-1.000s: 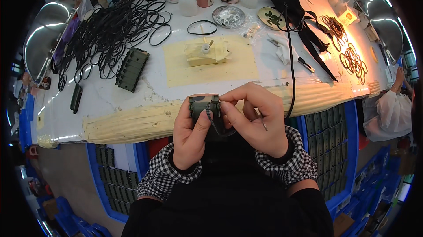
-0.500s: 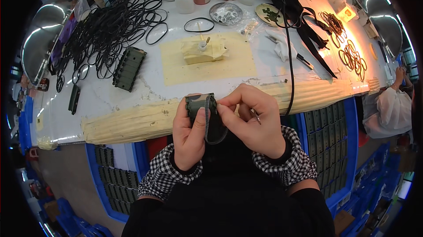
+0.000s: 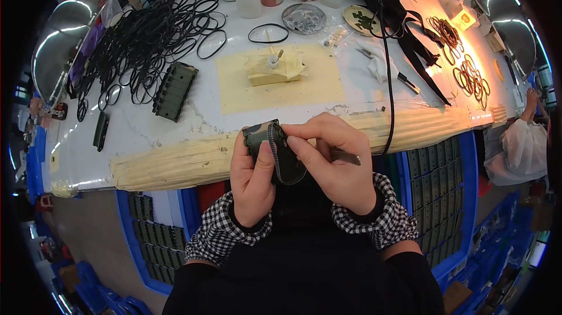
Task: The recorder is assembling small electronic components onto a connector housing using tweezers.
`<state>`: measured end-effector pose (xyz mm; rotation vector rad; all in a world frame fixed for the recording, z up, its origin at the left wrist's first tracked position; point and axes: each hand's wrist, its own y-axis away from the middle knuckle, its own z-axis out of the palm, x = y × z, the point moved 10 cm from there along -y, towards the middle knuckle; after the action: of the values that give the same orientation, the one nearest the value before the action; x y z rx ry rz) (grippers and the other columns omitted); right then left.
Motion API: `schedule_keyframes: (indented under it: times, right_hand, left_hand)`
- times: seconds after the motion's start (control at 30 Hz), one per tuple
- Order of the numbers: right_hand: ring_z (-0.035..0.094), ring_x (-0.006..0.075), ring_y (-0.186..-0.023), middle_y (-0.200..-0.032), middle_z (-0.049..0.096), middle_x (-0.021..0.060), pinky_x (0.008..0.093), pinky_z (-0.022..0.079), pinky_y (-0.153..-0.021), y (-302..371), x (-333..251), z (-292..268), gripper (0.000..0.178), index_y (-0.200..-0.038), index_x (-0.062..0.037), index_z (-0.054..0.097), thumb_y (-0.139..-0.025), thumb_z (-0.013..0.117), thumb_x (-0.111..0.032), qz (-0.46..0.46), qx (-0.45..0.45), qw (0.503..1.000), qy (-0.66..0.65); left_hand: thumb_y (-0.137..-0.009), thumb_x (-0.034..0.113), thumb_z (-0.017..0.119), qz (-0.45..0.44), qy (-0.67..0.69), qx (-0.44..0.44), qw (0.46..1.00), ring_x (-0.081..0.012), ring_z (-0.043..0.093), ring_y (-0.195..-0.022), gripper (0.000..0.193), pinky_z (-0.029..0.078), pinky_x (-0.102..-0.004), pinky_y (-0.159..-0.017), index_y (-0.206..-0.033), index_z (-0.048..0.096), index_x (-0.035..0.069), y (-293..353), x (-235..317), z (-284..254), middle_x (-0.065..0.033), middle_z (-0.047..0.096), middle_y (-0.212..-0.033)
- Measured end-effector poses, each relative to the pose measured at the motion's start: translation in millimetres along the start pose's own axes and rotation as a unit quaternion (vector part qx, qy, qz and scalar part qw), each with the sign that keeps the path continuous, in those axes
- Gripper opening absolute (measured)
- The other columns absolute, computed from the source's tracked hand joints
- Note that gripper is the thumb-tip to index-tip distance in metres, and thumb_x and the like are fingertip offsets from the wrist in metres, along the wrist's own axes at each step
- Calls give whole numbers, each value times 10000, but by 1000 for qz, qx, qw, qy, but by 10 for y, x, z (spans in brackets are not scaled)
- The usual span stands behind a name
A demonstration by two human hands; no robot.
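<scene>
My left hand (image 3: 252,180) is closed around a small camouflage-patterned green part (image 3: 255,134), thumb on its near side. A dark toothed band (image 3: 274,154) runs along that part and hangs below it in a loose loop. At the part's right edge, the thumb and forefinger of my right hand (image 3: 336,160) pinch together; what lies between the fingertips is too small to make out. A thin metal tool (image 3: 346,156) is tucked in the same hand, sticking out past the curled fingers.
On the table lie a heap of black loops (image 3: 137,45), a green part (image 3: 175,91), a taped block (image 3: 275,69), a metal dish (image 3: 304,18) and a knife (image 3: 408,82). A black cord (image 3: 390,98) hangs over the edge. Blue crates (image 3: 468,198) hold rows of green parts.
The metal tool in my right hand has swung round and now points more to the right. The toothed band's loop has risen slightly. Both hands stay at the part.
</scene>
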<state>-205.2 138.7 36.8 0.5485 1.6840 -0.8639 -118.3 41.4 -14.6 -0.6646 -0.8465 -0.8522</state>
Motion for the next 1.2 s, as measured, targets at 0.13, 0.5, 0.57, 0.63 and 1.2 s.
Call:
schedule_keyframes:
  times: [0.13, 0.5, 0.57, 0.63, 1.2]
  right_hand:
    - [413, 37, -515, -770, 608, 18, 198, 303, -434, -6, 118, 25, 201, -981, -25, 701, -790, 668, 27, 51, -11, 998, -37]
    - [497, 71, -560, -785, 584, 52, 201, 375, -450, 21, -85, 49, 268, -1036, -25, 692, -787, 661, 69, -46, -2, 999, 24]
    - [507, 79, -565, -778, 577, 50, 200, 378, -453, 13, -97, 24, 280, -1044, -28, 692, -786, 658, 76, -42, 1, 998, 38]
    - [511, 81, -569, -781, 568, 46, 204, 382, -454, 21, -125, 26, 297, -1059, -29, 685, -787, 649, 86, -61, 1, 997, 53]
    - [392, 4, -526, -822, 562, 18, 163, 300, -470, 76, -192, 65, 309, -1092, -27, 680, -806, 638, 81, -71, 3, 997, 18]
  left_hand:
    - [-1009, 118, 397, 2, 4, 7, 1000, -121, 546, -1057, 248, 450, -271, -918, -1231, 445, 20, 1, 12, -5, -65, 558, -1157]
    - [-1011, 134, 399, -13, 43, 50, 998, -123, 571, -1017, 236, 475, -275, -889, -1215, 457, 32, 9, -50, -93, -63, 578, -1125]
    - [-1014, 144, 392, -25, 63, 46, 997, -123, 578, -999, 233, 480, -274, -876, -1204, 462, 30, -3, -50, -32, -63, 585, -1104]
    - [-1017, 155, 383, -31, 69, 34, 997, -122, 581, -987, 234, 484, -273, -866, -1197, 466, 29, -9, -50, -3, -63, 588, -1089]
    - [-1020, 222, 379, -96, 184, -15, 978, -148, 594, -1010, 282, 501, -293, -851, -1191, 480, 22, -13, -89, 68, -74, 593, -1103]
